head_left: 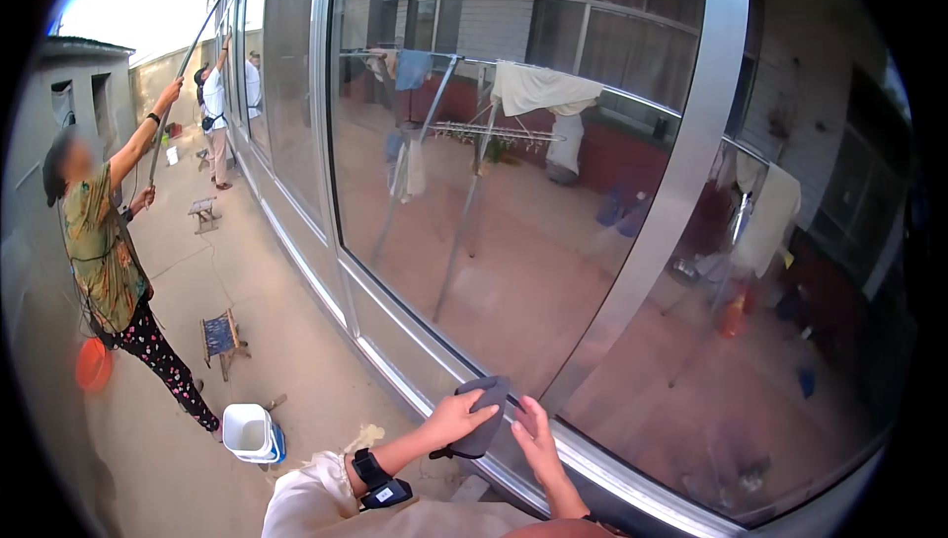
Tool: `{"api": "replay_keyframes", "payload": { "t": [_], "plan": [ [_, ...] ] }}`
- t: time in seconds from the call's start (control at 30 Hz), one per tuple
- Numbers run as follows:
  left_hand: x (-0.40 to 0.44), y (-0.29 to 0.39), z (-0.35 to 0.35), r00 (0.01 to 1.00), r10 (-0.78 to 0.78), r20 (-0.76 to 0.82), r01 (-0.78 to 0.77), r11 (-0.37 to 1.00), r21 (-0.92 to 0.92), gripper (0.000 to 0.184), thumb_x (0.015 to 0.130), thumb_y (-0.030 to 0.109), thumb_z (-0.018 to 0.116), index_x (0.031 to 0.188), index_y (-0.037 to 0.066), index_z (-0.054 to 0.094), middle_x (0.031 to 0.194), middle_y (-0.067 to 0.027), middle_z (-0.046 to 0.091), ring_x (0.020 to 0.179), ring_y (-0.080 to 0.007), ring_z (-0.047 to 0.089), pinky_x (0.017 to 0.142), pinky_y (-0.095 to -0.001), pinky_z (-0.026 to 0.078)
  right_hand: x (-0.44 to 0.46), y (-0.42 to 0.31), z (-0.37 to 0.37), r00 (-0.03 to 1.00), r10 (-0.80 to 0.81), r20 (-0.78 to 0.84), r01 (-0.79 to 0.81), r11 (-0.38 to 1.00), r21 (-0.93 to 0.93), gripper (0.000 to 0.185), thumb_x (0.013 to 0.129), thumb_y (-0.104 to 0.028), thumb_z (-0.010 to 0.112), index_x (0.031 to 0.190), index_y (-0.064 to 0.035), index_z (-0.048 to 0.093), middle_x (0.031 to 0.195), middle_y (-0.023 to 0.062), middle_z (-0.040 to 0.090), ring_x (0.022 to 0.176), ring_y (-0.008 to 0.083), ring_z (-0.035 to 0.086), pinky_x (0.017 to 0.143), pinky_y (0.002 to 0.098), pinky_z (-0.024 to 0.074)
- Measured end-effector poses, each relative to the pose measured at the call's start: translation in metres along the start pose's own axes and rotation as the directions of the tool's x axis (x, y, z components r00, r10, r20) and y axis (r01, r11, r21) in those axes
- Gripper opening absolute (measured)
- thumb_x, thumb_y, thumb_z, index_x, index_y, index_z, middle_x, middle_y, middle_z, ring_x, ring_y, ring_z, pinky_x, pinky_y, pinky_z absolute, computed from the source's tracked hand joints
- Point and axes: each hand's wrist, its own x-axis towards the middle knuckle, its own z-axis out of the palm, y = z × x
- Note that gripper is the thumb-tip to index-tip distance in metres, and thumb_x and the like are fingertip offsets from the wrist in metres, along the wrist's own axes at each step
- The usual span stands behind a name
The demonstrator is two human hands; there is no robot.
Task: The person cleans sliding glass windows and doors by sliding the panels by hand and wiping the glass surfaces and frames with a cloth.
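Observation:
My left hand (456,420) grips a dark grey, flat, soft-looking pad (486,423) with a black edge or strap at its lower end; its exact kind I cannot make out. The pad is held at the low metal window frame (390,355), near the bottom of the large glass pane (513,242). Just right of the pad, my right hand (536,436) is raised with its fingers apart and nothing in it. A black band with a small box (380,479) sits on my left wrist.
At left a person (104,252) raises a long pole (188,54) to the windows. Farther off stands another person (214,99). A white bucket (249,431), folding stools (223,338) and an orange bucket (94,364) are on the ground. Hanging cloths (538,89) show in the glass.

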Motion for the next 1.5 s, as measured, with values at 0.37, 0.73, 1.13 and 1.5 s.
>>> {"api": "replay_keyframes", "payload": {
  "t": [0.37,0.73,1.13,1.5],
  "plan": [
    [-0.005,0.059,-0.160,0.565,0.738,-0.370,-0.824,0.486,-0.290,0.060,0.097,0.048,0.030,0.128,-0.002,0.044,0.119,-0.0222,0.052,0.101,-0.0304,0.060,0.076,-0.0358,0.053,0.118,-0.270,0.037,0.433,-0.899,0.063,0.663,0.271,-0.697,0.044,0.079,0.011,0.049,0.122,0.0015,0.047,0.120,0.0156,0.054,0.109,0.0235,0.054,0.093,0.0307,0.0398],
    [-0.089,0.090,-0.250,-0.765,0.372,-0.525,-0.644,-0.448,0.620,0.041,0.094,0.032,0.044,0.132,0.015,0.044,0.144,-0.0097,0.031,0.124,-0.0258,0.039,0.095,-0.0479,0.037,0.261,-0.375,0.080,0.429,-0.703,0.567,-0.027,-0.637,-0.770,0.048,0.086,-0.032,0.055,0.132,-0.0202,0.046,0.143,0.0017,0.035,0.136,0.0283,0.023,0.104,0.0559,0.0169],
    [-0.114,0.057,-0.278,-0.813,0.448,-0.372,-0.452,-0.083,0.888,0.044,0.094,0.035,0.040,0.132,0.013,0.041,0.135,-0.0002,0.044,0.125,-0.0161,0.040,0.105,-0.0433,0.027,0.227,-0.226,0.083,0.679,-0.200,0.707,0.460,-0.634,-0.622,0.031,0.078,-0.026,0.064,0.106,-0.0168,0.057,0.131,0.0010,0.047,0.133,0.0232,0.030,0.106,0.0503,0.0215],
    [-0.109,0.068,-0.274,-0.915,0.287,-0.284,-0.225,0.221,0.949,0.048,0.095,0.038,0.038,0.137,0.016,0.034,0.140,0.0018,0.037,0.129,-0.0143,0.035,0.107,-0.0489,0.023,0.338,-0.437,0.097,0.243,-0.705,0.666,-0.233,-0.709,-0.666,0.043,0.091,-0.044,0.046,0.131,-0.0281,0.046,0.140,0.0001,0.040,0.132,0.0281,0.030,0.102,0.0553,0.0230]
  ]
}}
